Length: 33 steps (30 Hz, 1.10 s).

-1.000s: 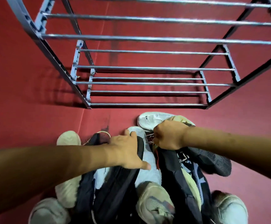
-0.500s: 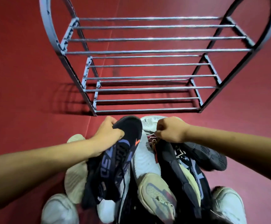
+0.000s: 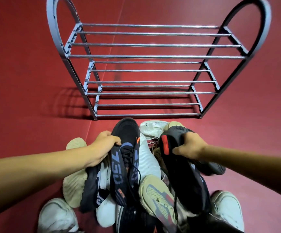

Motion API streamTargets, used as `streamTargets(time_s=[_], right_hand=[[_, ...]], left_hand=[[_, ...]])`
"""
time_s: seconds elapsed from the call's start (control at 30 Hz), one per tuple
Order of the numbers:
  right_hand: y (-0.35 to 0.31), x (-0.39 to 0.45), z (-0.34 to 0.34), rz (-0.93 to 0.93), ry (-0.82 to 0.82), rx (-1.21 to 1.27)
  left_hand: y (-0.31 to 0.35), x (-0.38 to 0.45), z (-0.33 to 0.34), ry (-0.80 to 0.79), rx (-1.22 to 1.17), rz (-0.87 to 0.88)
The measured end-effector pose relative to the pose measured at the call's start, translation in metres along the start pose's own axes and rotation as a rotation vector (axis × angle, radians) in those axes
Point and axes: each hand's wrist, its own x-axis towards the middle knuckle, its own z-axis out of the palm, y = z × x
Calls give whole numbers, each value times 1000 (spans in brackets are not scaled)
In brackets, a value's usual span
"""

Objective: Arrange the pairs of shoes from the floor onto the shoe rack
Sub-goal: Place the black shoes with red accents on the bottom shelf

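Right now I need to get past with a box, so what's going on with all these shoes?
A person is sorting a pile of shoes on the red floor in front of a metal rack. The left hand grips a black sneaker with blue sides; the right hand grips a second black shoe with a red tab. White and beige shoes lie jumbled underneath. No shoe is on the rack's shelves.

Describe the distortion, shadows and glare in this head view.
Head view: wide-angle bowing curves the rack uprights and stretches both forearms at the edges; the rack's shadow falls left onto the red floor; its metal bars show thin bright glints; the shoes near the bottom edge look slightly soft.
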Motion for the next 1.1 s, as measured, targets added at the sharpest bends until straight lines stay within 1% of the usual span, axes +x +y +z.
streamTargets(time_s=[0.1,0.17,0.23,0.33,0.43,0.53,0.6,0.67,0.7,0.73,0.77,0.8,0.83,0.87,0.9,0.93,0.97,1.0,1.03,1.07,1.1], right_hand=[[-5,0,-21,-8,133,259],[-13,0,-34,-39,200,449],[-21,0,-45,-81,240,520],[-28,4,-55,-149,205,427],[-32,5,-60,-177,75,327],[-32,6,-51,-187,-45,231],[-33,4,-38,-232,-145,108],[-31,3,-23,-297,-191,25],[-32,2,-16,-321,-204,27],[-33,2,-9,-345,-219,39],[-35,2,-4,-372,-229,40],[-37,2,0,-405,-232,32],[-40,0,2,-445,-235,16],[-42,-1,4,-479,-244,8],[-42,-2,4,-507,-272,16],[-41,0,2,-517,-326,50],[-37,3,-2,-501,-386,100],[-31,10,-7,-467,-417,148],[-25,18,-12,-423,-377,195],[-18,26,-18,-381,-267,232],[-11,34,-25,-333,-114,237]], left_hand=[[-5,10,-6,40,29,4],[-9,14,-9,33,75,-20],[-14,14,-11,-2,170,-62],[-24,11,-13,-52,304,-117],[-36,14,-14,-60,398,-151],[-46,23,-18,-20,618,-138],[-49,28,-18,21,780,-107],[-48,22,-9,104,918,-37],[-46,17,-3,169,993,48],[-43,9,3,224,1058,182],[-39,3,8,240,1076,352],[-33,-4,13,192,1046,532],[-26,-10,17,74,991,671],[-19,-15,23,-76,941,739],[-14,-19,29,-208,909,744],[-11,-21,36,-298,905,707],[-9,-19,43,-328,925,668],[-6,-17,48,-310,964,636],[-2,-13,50,-273,1019,616],[2,-8,51,-246,1073,605],[6,-3,51,-237,1112,604]])
